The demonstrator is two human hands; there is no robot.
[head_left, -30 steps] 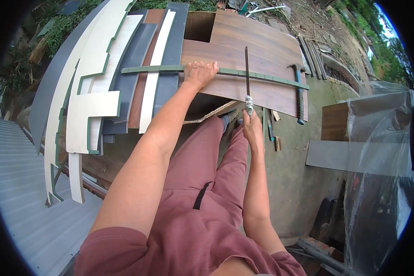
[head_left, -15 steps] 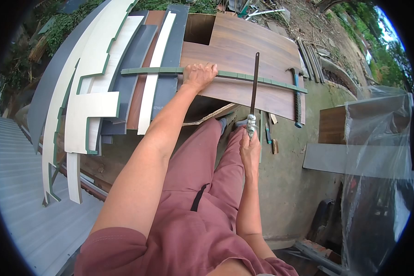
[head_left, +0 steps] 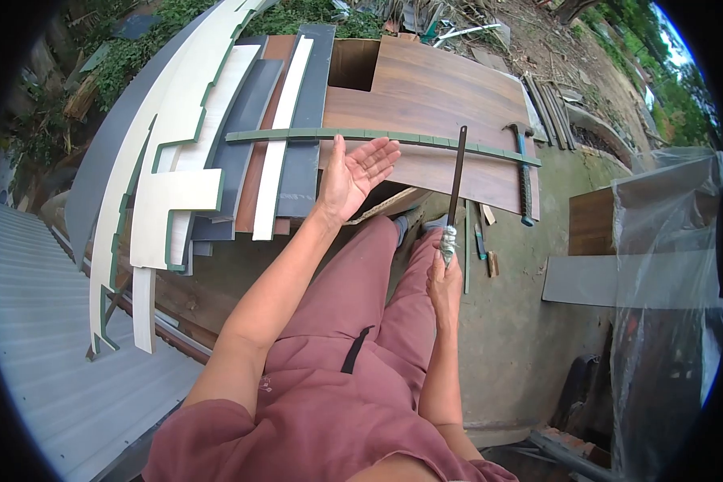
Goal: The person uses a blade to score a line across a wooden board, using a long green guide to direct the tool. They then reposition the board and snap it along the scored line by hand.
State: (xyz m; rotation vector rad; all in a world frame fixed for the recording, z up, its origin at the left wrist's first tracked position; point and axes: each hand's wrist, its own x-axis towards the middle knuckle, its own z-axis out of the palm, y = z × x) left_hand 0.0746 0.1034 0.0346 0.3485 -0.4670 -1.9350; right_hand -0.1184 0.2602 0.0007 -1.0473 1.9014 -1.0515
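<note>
My left hand [head_left: 355, 178] is open, palm turned up and fingers spread, just below a long thin green strip [head_left: 337, 134]. The strip lies across the boards, with evenly spaced lines or cuts along it. In my right hand [head_left: 444, 281] is a narrow dark saw blade [head_left: 459, 173], its grip end wrapped in pale material [head_left: 448, 243]. The blade points away from me, and its upper part overlaps the strip in view; whether they touch I cannot tell. A hammer [head_left: 524, 177] with a blue and black handle lies over the strip's right end.
A wood-grain board [head_left: 442, 88] lies under the strip. Grey panels [head_left: 253, 104] and cut white boards [head_left: 173, 197] with green edges are stacked at left. A blue-handled tool [head_left: 480, 243] and small wood pieces [head_left: 492, 265] are on the floor. Plastic sheeting [head_left: 667, 321] hangs at right.
My left hand has let go of the green strip, opened and turned palm up, moving nearer to me. My right hand still grips the saw blade, slightly lower. The view has shifted a little.
</note>
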